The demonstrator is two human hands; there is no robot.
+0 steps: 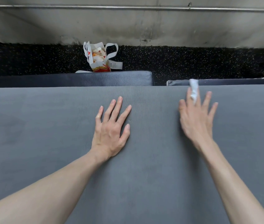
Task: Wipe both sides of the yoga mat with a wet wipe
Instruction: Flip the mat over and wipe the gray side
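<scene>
I have the yoga mat [47, 126] spread flat across the whole near part of the view, its far edge running left to right just beyond my fingertips. My left hand [112, 125] lies flat on it near the middle, fingers spread wide, pinning it down. My right hand [196, 117] is to the right, fingers also splayed, with the wet wipe [194, 90] caught between two of the middle fingers and sticking out toward the far edge.

I judge I am mid-wipe on the upper face, working the far strip on the right. The next stroke calls for the wipe to sit under the palm or fingers rather than trail past them, with the left hand bracing the mat so it does not creep.

The right hand is blurred, so I cannot tell exactly which fingers pinch the wipe or whether it touches the mat. The mat runs out of view left, right and near, and its underside is hidden. Beyond lie two darker mats [73, 79] and a paper bag [99, 57] on speckled floor.
</scene>
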